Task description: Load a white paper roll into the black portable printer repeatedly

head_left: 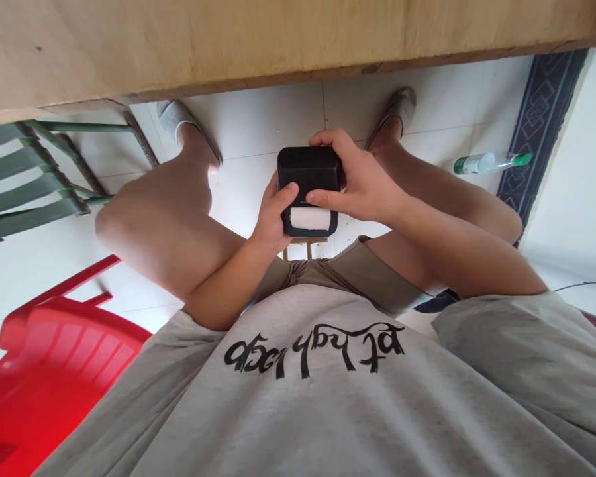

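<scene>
A small black portable printer (308,175) is held between both hands above my lap. A white paper roll (310,218) shows in the opening at its near end. My left hand (274,215) is closed around the printer's left side, its thumb lying on the top face. On the other side my right hand (360,179) grips the printer, with the thumb across the top and the index finger over the far right corner. The remaining fingers of both hands are hidden behind or under the printer.
A wooden table edge (258,81) runs across the top of the view. On the left are a green slatted chair (27,173) and a red plastic chair (64,371). A clear bottle with a green cap (491,162) lies on the tiled floor (251,132) at right.
</scene>
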`<state>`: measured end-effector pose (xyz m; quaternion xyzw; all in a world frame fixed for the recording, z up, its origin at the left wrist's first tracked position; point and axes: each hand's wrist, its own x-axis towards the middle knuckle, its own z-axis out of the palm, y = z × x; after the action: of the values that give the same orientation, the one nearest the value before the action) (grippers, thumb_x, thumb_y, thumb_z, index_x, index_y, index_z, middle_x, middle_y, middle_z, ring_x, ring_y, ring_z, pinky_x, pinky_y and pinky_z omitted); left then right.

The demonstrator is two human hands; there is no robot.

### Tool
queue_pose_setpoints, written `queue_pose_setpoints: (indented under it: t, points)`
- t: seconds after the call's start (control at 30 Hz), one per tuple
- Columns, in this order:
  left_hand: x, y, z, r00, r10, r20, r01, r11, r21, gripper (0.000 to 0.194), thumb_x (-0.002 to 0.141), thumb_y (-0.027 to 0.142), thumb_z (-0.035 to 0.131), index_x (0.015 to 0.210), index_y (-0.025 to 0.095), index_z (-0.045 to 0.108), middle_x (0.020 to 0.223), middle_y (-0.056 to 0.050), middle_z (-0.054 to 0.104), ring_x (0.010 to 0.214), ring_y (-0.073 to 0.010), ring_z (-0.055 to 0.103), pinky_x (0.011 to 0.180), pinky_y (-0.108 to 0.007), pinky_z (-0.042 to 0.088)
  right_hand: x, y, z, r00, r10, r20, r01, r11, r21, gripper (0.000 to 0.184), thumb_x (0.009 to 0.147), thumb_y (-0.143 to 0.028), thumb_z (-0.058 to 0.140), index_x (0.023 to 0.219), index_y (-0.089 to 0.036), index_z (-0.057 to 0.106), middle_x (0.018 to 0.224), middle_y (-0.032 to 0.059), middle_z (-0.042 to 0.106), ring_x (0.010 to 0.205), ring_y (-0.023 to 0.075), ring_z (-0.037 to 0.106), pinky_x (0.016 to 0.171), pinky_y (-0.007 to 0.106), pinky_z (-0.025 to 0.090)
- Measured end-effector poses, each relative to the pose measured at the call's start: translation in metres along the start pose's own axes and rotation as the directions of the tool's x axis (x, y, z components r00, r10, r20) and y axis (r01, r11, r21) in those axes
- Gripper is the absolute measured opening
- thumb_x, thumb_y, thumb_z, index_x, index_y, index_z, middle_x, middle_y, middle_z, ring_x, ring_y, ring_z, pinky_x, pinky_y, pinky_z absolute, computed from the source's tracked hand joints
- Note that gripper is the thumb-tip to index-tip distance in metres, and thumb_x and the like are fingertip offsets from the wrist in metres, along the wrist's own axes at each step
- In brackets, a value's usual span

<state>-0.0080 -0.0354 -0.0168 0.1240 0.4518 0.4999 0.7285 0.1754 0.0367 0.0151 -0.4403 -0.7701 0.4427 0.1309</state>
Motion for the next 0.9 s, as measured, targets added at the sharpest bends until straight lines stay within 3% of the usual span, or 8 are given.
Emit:
queue_pose_setpoints:
  t: [0.13,0.27,0.47,0.63,0.9]
  points:
    - [0.0,0.003,0.007,0.999,-0.038,-0.028,0.035,0.996,-0.088,0.056,0.09,0.072,0.075,0.114,0.022,0.075,0.113,-0.008,0.081,0.131,-0.0365,0.074,0.099,-0.044,0.066,0.0,-0.002,-0.002,1.0,-0.005,0.025,0.006,0.999,-0.037,0.076,0.092,-0.063,0.064,0.15,-0.017,0.047,0.133,0.0105,0.064,0.097,0.0134,0.063,0.088,0.03,0.057]
    - [0.0,0.004,0.013,0.995,-0.087,-0.056,0.079,0.989,-0.126,0.059,0.101,0.073,0.06,0.117,0.02,0.077,0.116,-0.007,0.082,0.137,-0.0363,0.071,0.107,-0.047,0.065,0.0,-0.005,-0.008,0.998,0.041,0.049,-0.037,0.996,-0.079,0.074,0.091,-0.062,0.062,0.147,-0.017,0.046,0.126,0.0094,0.066,0.091,0.0126,0.061,0.085,0.029,0.056]
    - [0.0,0.009,0.015,0.967,-0.219,-0.13,0.196,0.966,-0.169,0.048,0.113,0.054,0.046,0.117,0.019,0.077,0.111,-0.006,0.084,0.131,-0.0295,0.074,0.107,-0.04,0.063,-0.001,-0.021,-0.019,0.98,0.169,0.105,-0.157,0.981,-0.116,0.081,0.088,-0.063,0.064,0.15,-0.015,0.046,0.131,0.0118,0.064,0.096,0.0151,0.061,0.091,0.033,0.057]
    - [0.0,0.008,0.012,0.964,-0.244,-0.111,0.222,0.959,-0.175,0.059,0.114,0.06,0.036,0.118,0.021,0.079,0.115,-0.007,0.084,0.124,-0.0283,0.077,0.099,-0.039,0.065,-0.001,-0.021,-0.02,0.976,0.187,0.11,-0.173,0.977,-0.128,0.079,0.089,-0.062,0.062,0.15,-0.016,0.046,0.131,0.0114,0.065,0.096,0.0158,0.06,0.091,0.033,0.056]
    - [0.004,0.003,0.006,0.976,-0.192,-0.099,0.18,0.976,-0.121,0.051,0.105,0.067,0.06,0.111,0.021,0.079,0.114,-0.009,0.085,0.123,-0.0314,0.078,0.098,-0.041,0.067,-0.002,-0.023,-0.02,0.981,0.173,0.092,-0.157,0.974,-0.163,0.078,0.089,-0.062,0.061,0.15,-0.015,0.047,0.133,0.0119,0.064,0.1,0.0176,0.062,0.089,0.033,0.054]
